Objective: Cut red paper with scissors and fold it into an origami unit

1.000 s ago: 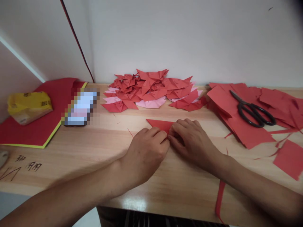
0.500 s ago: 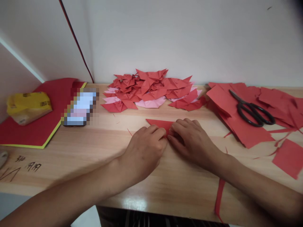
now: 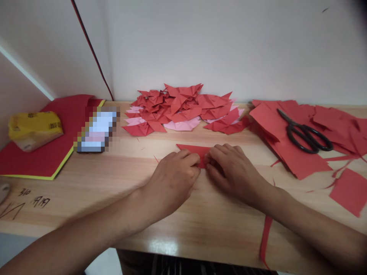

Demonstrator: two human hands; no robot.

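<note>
A folded piece of red paper [image 3: 201, 152] lies on the wooden table between my hands, its pointed corner reaching out to the left. Curled fingers of my left hand [image 3: 180, 175] press on its near left edge. My right hand [image 3: 229, 166] is closed on the paper's right end, thumb towards me, and covers that part. Just behind, against the wall, is a heap of folded red and pink paper shapes [image 3: 183, 109].
At the right, black-handled scissors [image 3: 304, 135] rest on a stack of red paper [image 3: 292, 152]. A red paper square [image 3: 351, 193] and a paper strip [image 3: 266, 236] lie nearer. Leftward are a phone [image 3: 99, 131], a yellow packet [image 3: 36, 130] and large red sheets [image 3: 43, 162].
My left hand has slid slightly left along the paper's near edge, and more red shows between the hands. My right hand stays nearly where it was.
</note>
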